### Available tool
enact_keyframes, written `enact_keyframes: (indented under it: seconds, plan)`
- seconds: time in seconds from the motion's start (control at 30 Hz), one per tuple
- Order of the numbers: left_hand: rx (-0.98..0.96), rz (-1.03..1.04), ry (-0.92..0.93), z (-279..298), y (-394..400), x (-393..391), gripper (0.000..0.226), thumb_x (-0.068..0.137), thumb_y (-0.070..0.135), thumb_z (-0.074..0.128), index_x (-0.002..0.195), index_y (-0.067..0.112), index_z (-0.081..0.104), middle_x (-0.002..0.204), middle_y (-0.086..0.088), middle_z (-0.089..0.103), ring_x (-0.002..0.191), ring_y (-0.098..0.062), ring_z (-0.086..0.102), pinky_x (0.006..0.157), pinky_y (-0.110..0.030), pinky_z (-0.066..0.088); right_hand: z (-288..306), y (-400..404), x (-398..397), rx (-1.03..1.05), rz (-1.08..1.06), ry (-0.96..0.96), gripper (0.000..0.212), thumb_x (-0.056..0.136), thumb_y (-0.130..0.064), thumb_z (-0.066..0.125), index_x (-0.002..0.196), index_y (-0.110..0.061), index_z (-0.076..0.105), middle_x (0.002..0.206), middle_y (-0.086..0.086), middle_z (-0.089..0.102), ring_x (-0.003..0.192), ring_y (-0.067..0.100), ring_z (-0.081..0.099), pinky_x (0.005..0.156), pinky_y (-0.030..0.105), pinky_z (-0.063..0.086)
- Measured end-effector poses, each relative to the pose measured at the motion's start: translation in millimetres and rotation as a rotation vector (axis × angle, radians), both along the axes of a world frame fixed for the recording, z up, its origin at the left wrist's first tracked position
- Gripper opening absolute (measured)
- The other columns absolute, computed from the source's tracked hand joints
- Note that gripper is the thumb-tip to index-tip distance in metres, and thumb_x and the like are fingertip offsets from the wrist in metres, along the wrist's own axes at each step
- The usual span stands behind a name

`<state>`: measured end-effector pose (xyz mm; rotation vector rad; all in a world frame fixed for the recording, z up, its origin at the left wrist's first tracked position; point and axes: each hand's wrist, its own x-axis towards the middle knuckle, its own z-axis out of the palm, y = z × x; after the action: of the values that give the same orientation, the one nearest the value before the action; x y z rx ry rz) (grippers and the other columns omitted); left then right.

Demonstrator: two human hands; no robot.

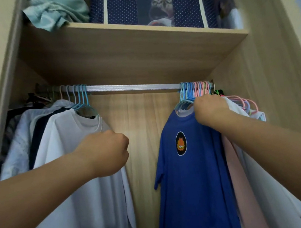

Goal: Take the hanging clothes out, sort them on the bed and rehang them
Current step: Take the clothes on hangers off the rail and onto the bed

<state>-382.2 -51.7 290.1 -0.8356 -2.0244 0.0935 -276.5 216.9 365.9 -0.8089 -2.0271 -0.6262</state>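
A metal rail [133,88] spans the wardrobe. On its right end hang several blue and pink hangers [195,88] with a blue T-shirt [191,175] bearing a cartoon badge in front, and pink and white garments [246,177] behind it. My right hand [210,109] grips the bunch of hangers at the blue T-shirt's collar. On the left hangs a white T-shirt [74,180] in front of several pale and dark garments [25,136]. My left hand [106,154] is a closed fist in front of the white T-shirt, and I see nothing in it.
A wooden shelf [136,39] sits above the rail, holding a crumpled teal cloth [55,10] and a navy dotted storage bag [151,5]. The rail's middle is bare, with the wardrobe's wooden back panel [139,134] showing. Wardrobe side walls stand left and right.
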Motion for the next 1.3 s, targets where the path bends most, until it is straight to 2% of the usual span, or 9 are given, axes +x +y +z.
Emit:
enact_keyframes:
  seconds: [0.13,0.37,0.57,0.77,0.87,0.93,1.03,1.17,1.3]
  plan:
    - [0.056,-0.045,-0.093,4,-3,-4,0.02,0.094,0.031,0.044,0.087,0.021,0.061,0.08,0.002,0.051,0.078,-0.027,0.057,0.065,-0.031,0.043,37,-1,-11,-0.31,0.215,0.068,0.018,0.089,-0.027,0.062,0.093,-0.012,0.053,0.1,0.011,0.057,0.1,0.034,0.061,0.074,0.033,0.046]
    - [0.058,0.019,-0.077,5,-33,0,0.022,0.096,0.035,0.044,0.091,0.024,0.063,0.086,0.0,0.058,0.082,-0.026,0.059,0.07,-0.032,0.048,48,-11,-43,-0.412,0.289,-0.114,0.042,0.101,-0.023,0.054,0.137,-0.002,0.054,0.143,0.015,0.051,0.129,0.033,0.05,0.102,0.033,0.043]
    - [0.215,-0.093,-0.183,9,-49,-14,0.022,0.094,0.028,0.05,0.086,0.023,0.07,0.076,0.007,0.063,0.081,-0.018,0.061,0.074,-0.032,0.053,49,-31,-59,-0.789,0.849,0.455,0.04,0.103,-0.012,0.038,0.138,0.004,0.05,0.122,0.014,0.059,0.09,0.025,0.057,0.071,0.029,0.042]
    - [0.83,-0.805,-1.038,12,-21,5,0.037,0.101,0.046,0.054,0.102,0.012,0.068,0.093,-0.008,0.072,0.079,-0.02,0.069,0.072,-0.035,0.057,-31,-128,-49,-0.81,1.225,0.531,0.009,0.091,-0.005,0.052,0.093,-0.005,0.061,0.069,0.003,0.051,0.06,0.016,0.048,0.047,0.022,0.037]
    - [0.817,-0.879,-1.343,12,-2,11,0.037,0.095,0.05,0.06,0.101,0.013,0.063,0.094,-0.01,0.07,0.077,-0.023,0.064,0.07,-0.034,0.054,-115,-192,-46,-0.677,1.362,0.221,0.032,0.082,-0.022,0.05,0.111,-0.011,0.055,0.09,0.006,0.064,0.08,0.024,0.061,0.066,0.032,0.05]
    - [0.748,-0.675,-1.174,3,1,5,0.009,0.091,0.017,0.066,0.092,0.01,0.063,0.089,-0.015,0.068,0.073,-0.023,0.061,0.065,-0.03,0.049,-145,-206,-38,-0.689,1.31,0.029,0.031,0.088,-0.029,0.052,0.117,-0.018,0.049,0.1,0.007,0.066,0.087,0.028,0.065,0.074,0.039,0.054]
    - [0.528,-0.308,-0.742,-10,-19,-17,0.017,0.089,0.0,0.051,0.086,0.005,0.067,0.094,-0.02,0.072,0.081,-0.032,0.068,0.067,-0.035,0.053,-151,-188,-27,-0.37,1.183,-0.233,0.028,0.097,-0.046,0.049,0.079,-0.025,0.052,0.074,0.0,0.062,0.068,0.022,0.063,0.067,0.041,0.055]
    - [0.092,0.153,0.189,-10,-79,-43,0.016,0.082,0.013,0.057,0.095,0.015,0.066,0.103,-0.006,0.062,0.103,-0.034,0.057,0.076,-0.039,0.045,-132,-141,-41,0.092,0.847,-0.076,0.025,0.098,-0.039,0.04,0.076,-0.025,0.039,0.088,0.006,0.064,0.084,0.035,0.061,0.072,0.044,0.05]
    - [0.185,0.198,0.476,-13,-110,-57,0.029,0.066,0.015,0.062,0.089,0.003,0.075,0.115,-0.022,0.063,0.119,-0.045,0.048,0.115,-0.057,0.022,-83,-82,-50,0.188,0.573,0.141,0.017,0.09,-0.021,0.047,0.094,-0.012,0.061,0.098,0.011,0.063,0.091,0.034,0.059,0.074,0.042,0.049]
